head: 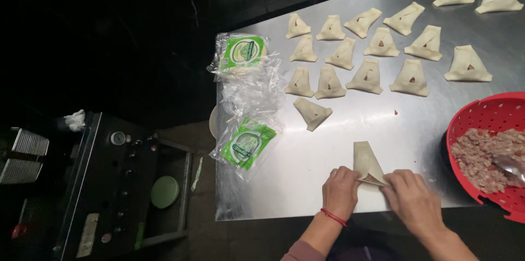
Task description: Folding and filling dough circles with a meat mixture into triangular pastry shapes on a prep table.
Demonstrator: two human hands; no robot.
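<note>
dough wrapper [367,163] pinched between left hand [340,191] and right hand [411,202], red colander [481,119] of minced meat just right, folded dumplings [365,78] beyond

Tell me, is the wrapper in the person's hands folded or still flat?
Folded: the wrapper is doubled into a triangle, both hands pinching its lower edge.

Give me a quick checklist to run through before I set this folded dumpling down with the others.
1. Both hands on the pale folded dough wrapper: left hand and right hand pinch its lower edge. Ok.
2. Seam fully sealed: cannot tell.
3. Bare steel table beside the finished dumplings: ok.
4. Red perforated colander of minced meat within reach: ok.
5. Clear wrapper packets off the folding spot: ok.
</note>
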